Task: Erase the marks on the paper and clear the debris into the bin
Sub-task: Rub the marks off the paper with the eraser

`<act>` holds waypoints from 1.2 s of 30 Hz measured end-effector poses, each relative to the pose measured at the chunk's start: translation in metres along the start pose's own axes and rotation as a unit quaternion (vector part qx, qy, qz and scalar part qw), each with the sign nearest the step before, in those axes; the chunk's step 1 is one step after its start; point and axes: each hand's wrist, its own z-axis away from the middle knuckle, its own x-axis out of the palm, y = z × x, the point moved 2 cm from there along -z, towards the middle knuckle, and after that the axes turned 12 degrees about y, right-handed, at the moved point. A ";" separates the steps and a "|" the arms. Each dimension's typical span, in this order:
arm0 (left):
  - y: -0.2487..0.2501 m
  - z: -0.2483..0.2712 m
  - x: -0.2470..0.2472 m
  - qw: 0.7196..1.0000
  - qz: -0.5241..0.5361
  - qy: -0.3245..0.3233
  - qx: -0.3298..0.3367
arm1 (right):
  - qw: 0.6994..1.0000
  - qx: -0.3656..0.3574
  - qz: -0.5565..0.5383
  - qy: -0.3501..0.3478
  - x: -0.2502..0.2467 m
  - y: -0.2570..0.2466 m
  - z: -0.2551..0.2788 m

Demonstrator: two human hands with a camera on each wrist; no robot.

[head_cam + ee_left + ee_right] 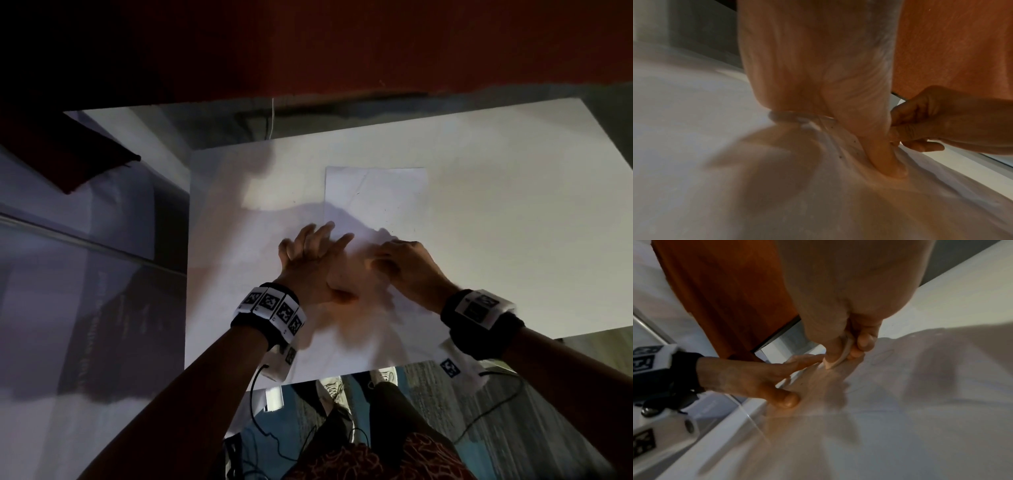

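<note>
Two hands meet on the bench (513,240): the left hand (317,263) lies flat, fingers spread, pinning the paper (376,192), the right hand (407,263) pinches an eraser (838,356) against faint marks (879,356), likely mid-erasing; next, sweeping debris binward, no bin visible.

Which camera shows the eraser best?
The right wrist view: the white eraser shows edge-on, pinched in the right hand and touching the paper. In the head view the hand hides it; in the left wrist view it cannot be made out.
</note>
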 end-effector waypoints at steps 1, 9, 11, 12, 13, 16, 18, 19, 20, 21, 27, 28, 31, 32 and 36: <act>0.000 -0.001 0.001 1.000 -0.002 -0.002 0.000 | 1.000 -0.008 -0.003 -0.004 0.005 -0.006 -0.001; 0.000 0.000 0.000 1.000 -0.010 -0.007 -0.001 | 1.000 0.005 0.000 -0.001 -0.006 -0.005 -0.023; 0.001 0.000 -0.001 1.000 -0.006 -0.010 0.000 | 0.999 0.012 0.010 -0.044 0.005 -0.009 -0.017; 0.003 0.000 -0.002 1.000 -0.007 -0.012 -0.001 | 0.998 0.015 0.020 -0.056 0.010 -0.010 -0.013; 0.005 -0.001 -0.002 1.000 -0.012 -0.011 -0.004 | 0.998 0.028 0.020 -0.056 0.012 -0.008 -0.010; 0.014 -0.002 0.001 1.000 -0.020 0.003 -0.021 | 0.997 0.070 -0.014 -0.027 0.011 -0.004 -0.010; 0.019 -0.003 0.003 0.999 -0.006 0.012 -0.031 | 0.998 0.062 -0.024 -0.006 0.012 -0.006 -0.008; 0.020 -0.002 0.004 0.999 -0.001 0.014 -0.034 | 0.999 0.047 -0.026 -0.006 0.013 -0.008 -0.005; 0.021 -0.001 0.004 0.999 0.002 0.016 -0.037 | 0.999 0.020 -0.026 -0.011 0.013 -0.012 0.001; 0.021 -0.001 0.004 0.999 0.006 0.016 -0.039 | 0.999 -0.017 -0.026 -0.018 0.014 -0.016 0.007; 0.018 -0.002 0.003 0.999 -0.004 -0.004 -0.033 | 1.000 0.010 0.019 -0.006 0.016 0.010 -0.012; 0.018 -0.002 0.004 0.999 -0.001 -0.003 -0.035 | 1.000 0.002 0.018 -0.006 0.019 0.010 -0.007; 0.018 -0.001 0.005 0.999 0.007 0.011 -0.038 | 0.997 -0.065 -0.005 -0.030 0.019 -0.007 0.020; 0.017 -0.002 0.005 0.999 0.005 0.010 -0.037 | 0.997 -0.067 -0.003 -0.038 0.016 -0.010 0.017; 0.016 -0.003 0.006 0.999 -0.006 -0.005 -0.033 | 1.000 -0.008 0.018 0.008 0.012 0.002 -0.013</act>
